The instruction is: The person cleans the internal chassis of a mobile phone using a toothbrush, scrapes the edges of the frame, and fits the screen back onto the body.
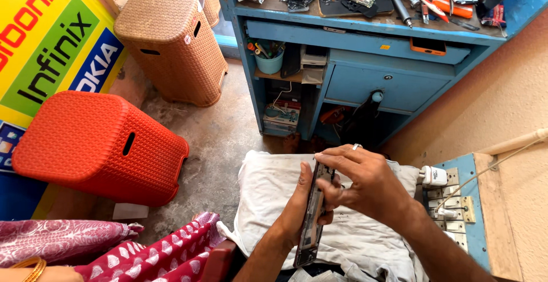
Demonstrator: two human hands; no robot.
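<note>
The mobile phone (312, 213) is held edge-on above a white cloth (268, 185) spread across the lap, in front of the blue worktop (365, 39). The left hand (297, 210) is wrapped around the phone from below, its fingers closed on the near long edge. The right hand (362, 185) is laid over the top, with its fingers (337, 155) curled onto the upper end and the thumb pressed against the side; a ring is worn on one finger. Both hands are closed on the phone.

The step in hand is judged to be the working of the phone's edge or back panel. Support from the left hand should be kept firm, and pressure from the right thumb should be applied evenly along the seam, so that the body is not flexed. The phone is best kept over the cloth, so that any loosened part is caught.

A red stool (97, 145) and a tan stool (171, 42) stand on the floor to the left.
</note>
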